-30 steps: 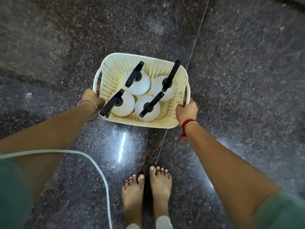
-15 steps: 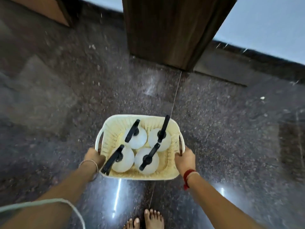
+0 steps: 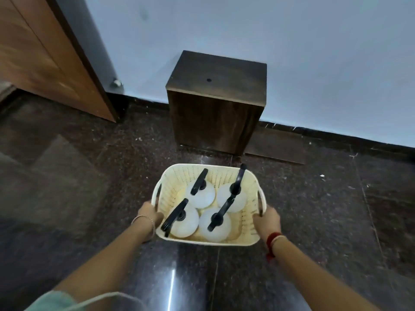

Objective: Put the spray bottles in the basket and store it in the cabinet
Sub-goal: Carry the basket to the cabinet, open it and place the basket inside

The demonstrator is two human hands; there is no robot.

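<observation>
A cream perforated basket (image 3: 247,240) is held in the air over the dark floor. Inside it stand several white spray bottles (image 3: 203,196) with black trigger heads, all upright. My left hand (image 3: 149,213) grips the basket's left handle and my right hand (image 3: 268,219) grips its right handle. A small dark wooden cabinet (image 3: 215,113) stands against the wall straight ahead, beyond the basket. Its front is a plain dark panel, and I cannot tell whether that is a door.
An orange-brown wooden door (image 3: 45,59) stands at the left, with a metal stopper (image 3: 116,83) on the wall by its edge. The pale blue wall (image 3: 314,41) meets the polished dark stone floor (image 3: 67,176) at a black skirting.
The view has swung up from the floor and my feet to the cabinet and wall. The basket stays in both hands, and the cabinet has come into full view ahead.
</observation>
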